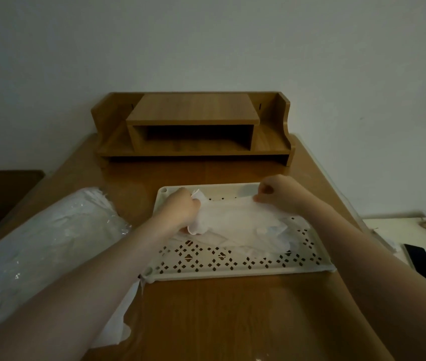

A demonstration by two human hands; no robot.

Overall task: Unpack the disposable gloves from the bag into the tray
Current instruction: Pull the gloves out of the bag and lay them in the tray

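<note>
Both hands at the laying-out step: left hand (180, 209) gripping, right hand (277, 194) pinching a glove (235, 220) over the tray (232, 267). Next, likely: release, then back to the bag (47, 246).

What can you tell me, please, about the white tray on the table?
The tray is a shallow, cream-white rectangle that looks like plastic, its floor pierced with a diamond-and-petal pattern, with a low raised rim and rounded corners. It lies flat on the wooden table, in front of a wooden desk organizer. Thin translucent gloves lie across its middle and right side. Above it, the left hand grips one glove end and the right hand pinches the other.
</note>
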